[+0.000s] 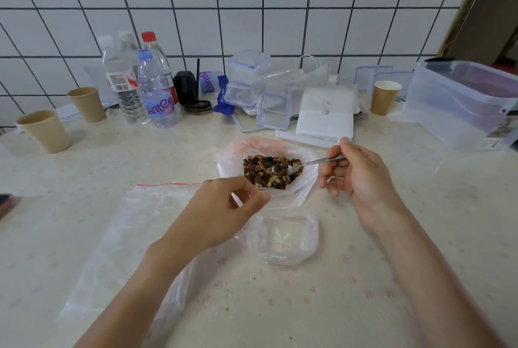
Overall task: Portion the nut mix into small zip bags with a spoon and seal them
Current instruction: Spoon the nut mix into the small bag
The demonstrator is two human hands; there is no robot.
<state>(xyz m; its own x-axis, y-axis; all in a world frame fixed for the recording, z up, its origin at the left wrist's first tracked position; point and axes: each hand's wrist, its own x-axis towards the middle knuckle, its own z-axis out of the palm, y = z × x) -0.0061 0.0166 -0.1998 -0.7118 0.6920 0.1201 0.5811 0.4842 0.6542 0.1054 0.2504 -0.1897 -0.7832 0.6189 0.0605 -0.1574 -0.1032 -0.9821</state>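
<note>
A brown nut mix (262,176) fills a clear open bag (238,151) with a red zip strip, at the middle of the counter. My right hand (356,179) grips the handle of a metal spoon (308,163); its bowl rests in the mix with a few nuts on it. My left hand (224,207) pinches the near rim of that bag. A small clear zip bag (286,238) lies open and slack just in front, holding nothing I can see. A large flat zip bag (134,235) lies under my left forearm.
Water bottles (155,89), paper cups (46,130) (85,103) (385,96), clear lidded boxes (246,81), a white napkin stack (326,114) and a big plastic bin (459,106) line the back of the counter by the tiled wall. A dark object (5,204) sits at the left edge.
</note>
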